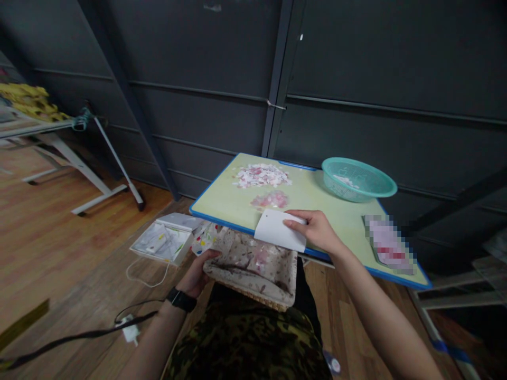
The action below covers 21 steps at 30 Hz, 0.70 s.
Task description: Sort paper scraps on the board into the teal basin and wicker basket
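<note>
My left hand (pixel 200 273) grips the left rim of a cloth-lined wicker basket (pixel 245 285), held below the near edge of the yellow-topped table (pixel 222 192). A few small pinkish pieces (pixel 260 256) lie on the lining inside. In my right hand (pixel 315 227) is a white card (pixel 279 230) with a small hole, pinched between thumb and fingers and tilted over the blue table edge above the basket. Just beyond the card lies a small pink heap (pixel 271 199). Behind that spreads a larger pile of white and pink flat pieces (pixel 261 175).
A green plastic basket (pixel 360 179) with some white pieces stands at the table's back right. A blurred flat item (pixel 390 245) lies at the right end. On the floor at left sit an open white box (pixel 162 237) and a cable with a white plug (pixel 130 330).
</note>
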### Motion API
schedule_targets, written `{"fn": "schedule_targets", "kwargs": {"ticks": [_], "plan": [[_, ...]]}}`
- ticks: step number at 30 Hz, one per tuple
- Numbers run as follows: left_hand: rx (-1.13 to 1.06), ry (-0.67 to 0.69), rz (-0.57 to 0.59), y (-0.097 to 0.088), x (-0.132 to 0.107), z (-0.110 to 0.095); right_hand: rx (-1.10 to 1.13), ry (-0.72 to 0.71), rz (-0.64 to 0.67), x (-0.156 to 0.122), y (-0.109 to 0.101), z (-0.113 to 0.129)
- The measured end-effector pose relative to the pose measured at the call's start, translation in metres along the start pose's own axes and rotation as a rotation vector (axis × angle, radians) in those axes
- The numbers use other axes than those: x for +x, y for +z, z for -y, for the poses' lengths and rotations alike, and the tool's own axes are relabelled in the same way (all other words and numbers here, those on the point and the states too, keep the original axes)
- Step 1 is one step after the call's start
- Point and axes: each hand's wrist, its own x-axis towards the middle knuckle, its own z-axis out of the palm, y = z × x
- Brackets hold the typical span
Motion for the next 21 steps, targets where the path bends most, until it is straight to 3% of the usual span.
{"fn": "schedule_targets", "kwargs": {"ticks": [3, 6, 9, 13, 21], "plan": [[-0.004, -0.009, -0.005, -0.001, 0.001, 0.001, 0.095, 0.028, -0.045, 0.001, -0.004, -0.005], [0.004, -0.024, -0.011, -0.005, 0.001, 0.000, 0.171, 0.096, -0.238, 0.005, -0.019, -0.016], [0.004, -0.017, -0.018, -0.007, 0.000, -0.002, 0.101, 0.140, -0.354, 0.011, -0.031, -0.027], [0.025, 0.005, -0.026, -0.006, -0.002, -0.005, 0.012, 0.123, -0.329, 0.019, -0.027, -0.033], [0.012, 0.028, -0.039, -0.006, -0.004, -0.009, 0.080, 0.098, -0.152, 0.033, -0.006, -0.026]]}}
